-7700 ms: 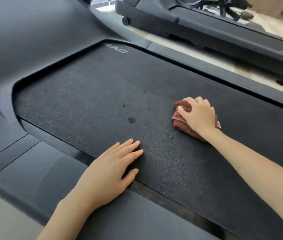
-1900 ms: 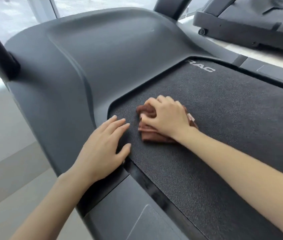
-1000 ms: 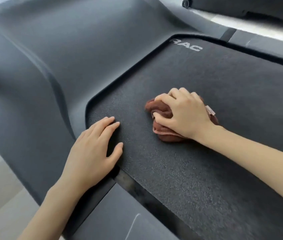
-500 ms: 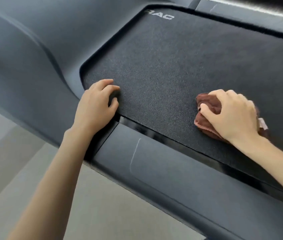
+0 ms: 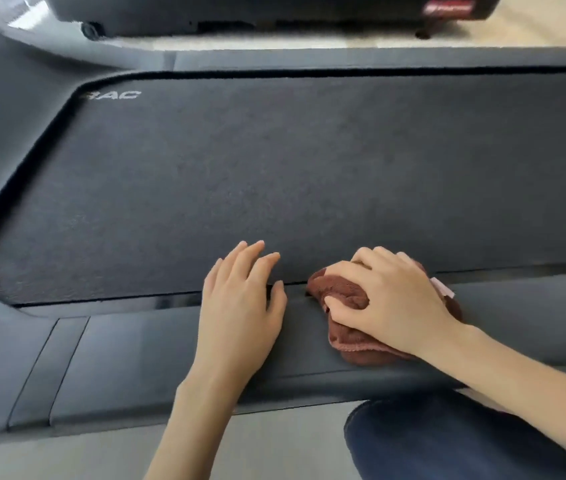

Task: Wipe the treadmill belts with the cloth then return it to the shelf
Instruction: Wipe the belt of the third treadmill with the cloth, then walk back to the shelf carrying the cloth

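A dark textured treadmill belt (image 5: 309, 174) fills the middle of the view, with a white logo at its far left. My right hand (image 5: 392, 299) grips a bunched brown cloth (image 5: 344, 296) at the belt's near edge, where the cloth overlaps the grey side rail (image 5: 129, 358). My left hand (image 5: 243, 303) rests flat beside it, fingers straight on the belt edge and palm on the rail. A pink label sticks out from the cloth on the right.
A second treadmill (image 5: 274, 12) with a red label stands beyond a strip of pale floor at the top. The grey motor cover (image 5: 4, 109) rises at the left. My knee in blue jeans (image 5: 448, 441) sits at the bottom right, over light floor.
My right hand has dragged the cloth back to the belt's near edge and onto the side rail. My left hand has slid right along the rail, close to the cloth. The view has swung round.
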